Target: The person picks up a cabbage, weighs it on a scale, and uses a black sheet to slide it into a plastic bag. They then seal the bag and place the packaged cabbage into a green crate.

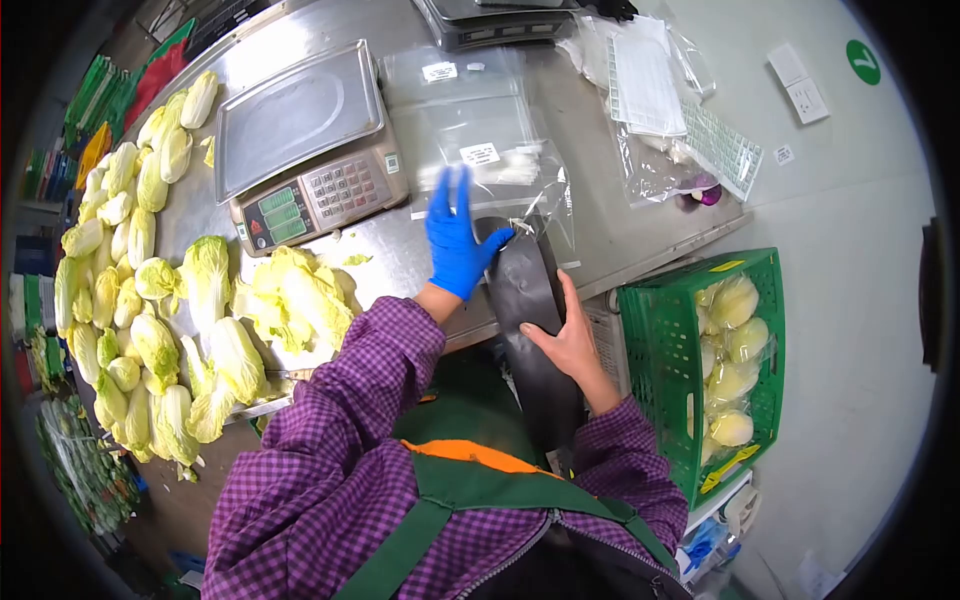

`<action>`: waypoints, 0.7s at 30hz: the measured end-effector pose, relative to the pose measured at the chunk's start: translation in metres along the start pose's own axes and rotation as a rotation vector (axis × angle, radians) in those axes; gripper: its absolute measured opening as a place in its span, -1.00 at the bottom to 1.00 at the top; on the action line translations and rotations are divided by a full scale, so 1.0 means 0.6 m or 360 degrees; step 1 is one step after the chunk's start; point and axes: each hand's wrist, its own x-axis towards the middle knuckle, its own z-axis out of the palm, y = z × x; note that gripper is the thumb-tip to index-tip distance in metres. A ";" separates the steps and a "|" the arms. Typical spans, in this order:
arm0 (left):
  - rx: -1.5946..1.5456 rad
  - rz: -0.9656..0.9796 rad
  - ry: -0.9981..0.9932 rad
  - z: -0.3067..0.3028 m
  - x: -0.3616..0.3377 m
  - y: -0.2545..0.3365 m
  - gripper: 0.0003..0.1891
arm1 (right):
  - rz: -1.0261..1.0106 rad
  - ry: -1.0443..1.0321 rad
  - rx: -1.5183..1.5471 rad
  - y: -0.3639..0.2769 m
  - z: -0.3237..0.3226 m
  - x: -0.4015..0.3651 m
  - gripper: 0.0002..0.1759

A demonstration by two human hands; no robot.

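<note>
My left hand [456, 236], in a blue glove, has its fingers stretched out and its thumb apart, over the near edge of see-through plastic bags [460, 110] with white labels. The thumb tip is close to the upper end of a long dark grey trough-like piece [530, 285]. My bare right hand [575, 345] grips this piece from its right side, thumb on top. The piece slants from the table edge down toward my apron. A silver scale [300, 130] with a keypad stands left of the bags.
Many napa cabbages [155, 340] and loose leaves [295, 300] cover the left of the steel table [590, 220]. A green crate [700, 330] with bagged cabbages stands at the right by the wall. Label sheets [645, 85] and another scale [490, 25] are at the back.
</note>
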 end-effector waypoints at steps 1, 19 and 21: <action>-0.0002 -0.0011 0.0004 0.009 -0.006 -0.006 0.02 | 0.0029 0.0066 0.0142 0.001 0.008 0.001 0.06; -0.1017 -0.1620 -0.0885 -0.059 -0.167 -0.059 -0.54 | 0.0269 0.1125 0.0320 0.099 0.068 0.094 -0.47; -0.0645 -0.1074 -0.0553 -0.006 -0.202 -0.096 -0.66 | 0.0013 0.0602 -0.0096 0.174 0.076 0.084 -0.78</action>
